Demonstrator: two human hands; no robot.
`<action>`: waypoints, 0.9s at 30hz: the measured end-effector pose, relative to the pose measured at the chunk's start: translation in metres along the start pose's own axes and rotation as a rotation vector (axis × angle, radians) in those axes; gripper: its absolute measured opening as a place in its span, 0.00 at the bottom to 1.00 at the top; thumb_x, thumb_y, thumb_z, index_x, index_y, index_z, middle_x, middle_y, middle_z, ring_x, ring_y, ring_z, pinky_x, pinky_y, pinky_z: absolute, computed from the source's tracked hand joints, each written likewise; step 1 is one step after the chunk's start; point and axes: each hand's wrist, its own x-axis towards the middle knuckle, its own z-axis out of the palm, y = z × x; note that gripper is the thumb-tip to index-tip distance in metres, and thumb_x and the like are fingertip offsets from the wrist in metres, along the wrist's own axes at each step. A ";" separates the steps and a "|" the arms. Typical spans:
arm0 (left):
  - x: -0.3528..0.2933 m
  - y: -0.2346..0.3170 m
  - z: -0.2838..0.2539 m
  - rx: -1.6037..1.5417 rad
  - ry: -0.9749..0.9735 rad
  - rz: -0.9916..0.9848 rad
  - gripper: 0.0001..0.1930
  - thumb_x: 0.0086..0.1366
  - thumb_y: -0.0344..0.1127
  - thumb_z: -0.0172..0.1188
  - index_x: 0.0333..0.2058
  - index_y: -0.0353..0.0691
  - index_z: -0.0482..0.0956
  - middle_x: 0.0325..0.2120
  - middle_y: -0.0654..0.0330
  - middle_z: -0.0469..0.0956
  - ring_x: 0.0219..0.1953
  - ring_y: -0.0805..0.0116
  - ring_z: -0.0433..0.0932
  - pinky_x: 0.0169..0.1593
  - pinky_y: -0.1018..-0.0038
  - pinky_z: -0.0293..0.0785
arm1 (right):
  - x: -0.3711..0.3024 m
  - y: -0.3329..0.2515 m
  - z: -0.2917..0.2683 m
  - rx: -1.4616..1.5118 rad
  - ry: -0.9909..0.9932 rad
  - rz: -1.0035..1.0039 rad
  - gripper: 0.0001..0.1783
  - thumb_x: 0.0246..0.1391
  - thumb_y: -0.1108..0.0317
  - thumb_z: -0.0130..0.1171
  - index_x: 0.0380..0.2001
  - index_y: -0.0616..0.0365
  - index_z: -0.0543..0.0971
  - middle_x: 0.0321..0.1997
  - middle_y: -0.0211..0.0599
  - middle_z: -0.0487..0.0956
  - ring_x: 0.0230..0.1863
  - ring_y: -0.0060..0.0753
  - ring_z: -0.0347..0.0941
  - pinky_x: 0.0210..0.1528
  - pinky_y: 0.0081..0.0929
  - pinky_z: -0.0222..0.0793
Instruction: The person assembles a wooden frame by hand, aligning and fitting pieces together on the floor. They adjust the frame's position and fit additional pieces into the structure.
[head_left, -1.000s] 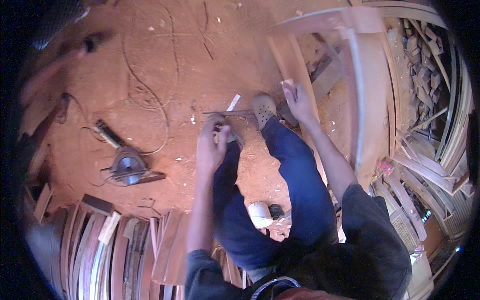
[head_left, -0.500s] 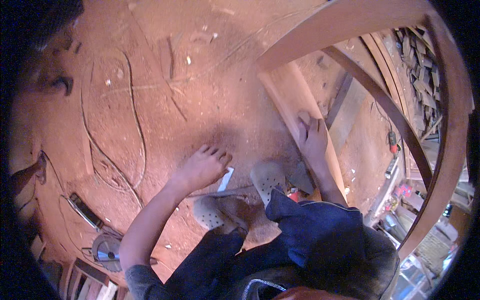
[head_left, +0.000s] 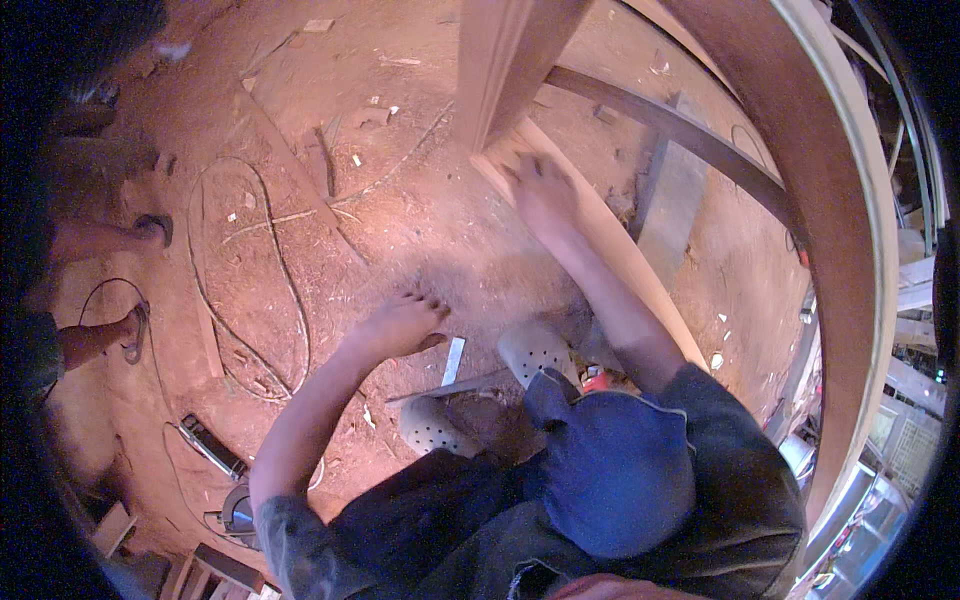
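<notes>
My right hand [head_left: 545, 195] lies on the long wooden rail [head_left: 625, 245], close to the corner where the rail meets an upright board [head_left: 515, 70]. Motion smears its fingers; they bend over a small brown piece whose kind I cannot make out. Over the dirt floor, left of the rail, my left hand [head_left: 402, 325] hangs with loosely bent fingers apart and nothing in them. The rail belongs to a large wooden frame with a wide curved piece [head_left: 835, 200] at the right and a thinner curved bar [head_left: 690, 135] inside it.
A looped cable [head_left: 272, 215] lies on the floor at left, with a circular saw [head_left: 238, 510] below it. A white strip [head_left: 454, 361] rests near my shoes [head_left: 535, 352]. At the left edge another person's hand [head_left: 135, 335] shows. Offcuts and chips are scattered about.
My right hand has slid away along the rail toward the far corner. The view has shifted, and the frame now stands differently in it. My left hand has hardly moved.
</notes>
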 end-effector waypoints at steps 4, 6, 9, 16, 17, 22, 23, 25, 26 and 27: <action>0.036 0.026 -0.031 0.063 0.227 0.175 0.24 0.65 0.48 0.57 0.53 0.39 0.74 0.51 0.50 0.76 0.54 0.49 0.74 0.59 0.56 0.68 | 0.016 -0.004 -0.003 0.046 0.077 -0.102 0.20 0.62 0.57 0.53 0.51 0.58 0.72 0.47 0.50 0.76 0.49 0.56 0.74 0.50 0.48 0.70; 0.020 0.052 -0.044 -0.025 0.394 0.202 0.24 0.65 0.49 0.57 0.53 0.38 0.74 0.50 0.49 0.76 0.53 0.49 0.74 0.58 0.56 0.69 | -0.038 0.014 -0.008 0.076 0.042 -0.043 0.20 0.62 0.56 0.53 0.51 0.58 0.72 0.47 0.51 0.76 0.49 0.56 0.74 0.50 0.49 0.70; 0.013 0.048 -0.026 -0.125 0.441 0.069 0.24 0.66 0.49 0.57 0.53 0.38 0.73 0.49 0.49 0.76 0.53 0.48 0.75 0.58 0.57 0.69 | -0.055 0.021 -0.016 0.047 -0.004 -0.019 0.21 0.62 0.55 0.53 0.51 0.57 0.73 0.48 0.50 0.75 0.48 0.54 0.74 0.49 0.50 0.70; 0.021 0.023 0.005 -0.036 0.242 0.144 0.23 0.66 0.48 0.56 0.52 0.37 0.74 0.46 0.47 0.77 0.50 0.47 0.76 0.57 0.56 0.69 | -0.003 0.003 -0.007 0.003 0.093 -0.136 0.21 0.62 0.56 0.53 0.52 0.57 0.73 0.46 0.49 0.76 0.49 0.53 0.74 0.48 0.48 0.71; 0.015 0.021 0.010 -0.066 0.246 0.118 0.23 0.66 0.49 0.56 0.52 0.38 0.74 0.47 0.48 0.77 0.51 0.47 0.76 0.57 0.56 0.69 | -0.025 0.012 -0.006 -0.017 0.093 -0.120 0.20 0.62 0.56 0.53 0.52 0.57 0.73 0.46 0.49 0.76 0.49 0.53 0.74 0.48 0.48 0.71; 0.012 0.023 0.030 -0.092 0.177 0.049 0.24 0.66 0.51 0.55 0.53 0.39 0.74 0.48 0.50 0.77 0.53 0.48 0.74 0.58 0.56 0.68 | -0.006 0.005 -0.002 -0.041 0.123 -0.174 0.21 0.62 0.56 0.53 0.52 0.59 0.73 0.45 0.47 0.76 0.48 0.51 0.73 0.49 0.47 0.70; 0.016 0.028 0.031 -0.078 0.146 0.064 0.24 0.66 0.51 0.55 0.53 0.39 0.74 0.49 0.49 0.77 0.53 0.48 0.74 0.58 0.56 0.68 | 0.007 -0.002 0.001 -0.051 0.102 -0.162 0.22 0.61 0.56 0.54 0.51 0.59 0.74 0.45 0.47 0.76 0.48 0.51 0.73 0.49 0.47 0.70; 0.020 0.028 0.021 -0.024 0.102 0.081 0.24 0.66 0.50 0.55 0.53 0.39 0.74 0.50 0.49 0.76 0.54 0.48 0.74 0.59 0.55 0.67 | 0.010 -0.002 0.004 -0.072 0.123 -0.155 0.21 0.61 0.56 0.54 0.51 0.60 0.74 0.45 0.46 0.76 0.49 0.50 0.72 0.49 0.46 0.69; 0.016 0.026 0.018 -0.072 0.158 0.053 0.25 0.66 0.51 0.55 0.53 0.39 0.74 0.50 0.49 0.76 0.54 0.48 0.74 0.59 0.55 0.66 | -0.003 0.003 0.004 -0.079 0.147 -0.162 0.21 0.61 0.56 0.54 0.50 0.60 0.75 0.45 0.46 0.76 0.49 0.49 0.72 0.49 0.46 0.69; 0.010 0.024 0.015 -0.119 0.215 0.025 0.25 0.66 0.51 0.55 0.54 0.39 0.74 0.51 0.48 0.75 0.54 0.48 0.74 0.60 0.54 0.66 | -0.014 0.008 0.005 -0.087 0.171 -0.170 0.21 0.61 0.56 0.54 0.49 0.61 0.75 0.45 0.46 0.76 0.50 0.49 0.72 0.49 0.46 0.68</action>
